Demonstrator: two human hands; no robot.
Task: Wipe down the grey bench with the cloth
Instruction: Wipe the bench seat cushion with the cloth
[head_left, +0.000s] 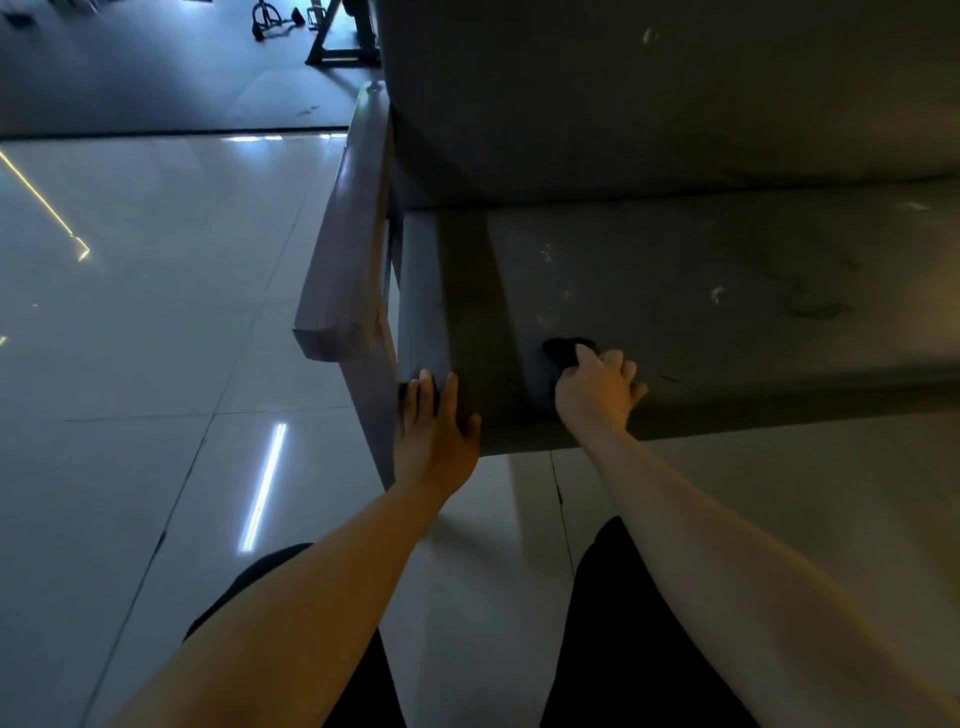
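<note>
- R hand (597, 387) curled round small dark crumpled cloth (563, 351), pressed on grey padded table (727, 312) seat nr front edge.
- L hand (434, 426) flat, fingers straight, on seat's front-left corner.
- Seat shows pale scuffs.

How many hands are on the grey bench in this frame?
2. The left hand rests flat on the front corner of the bench, by the armrest; the right hand grips the dark cloth near the seat's front edge.
</note>
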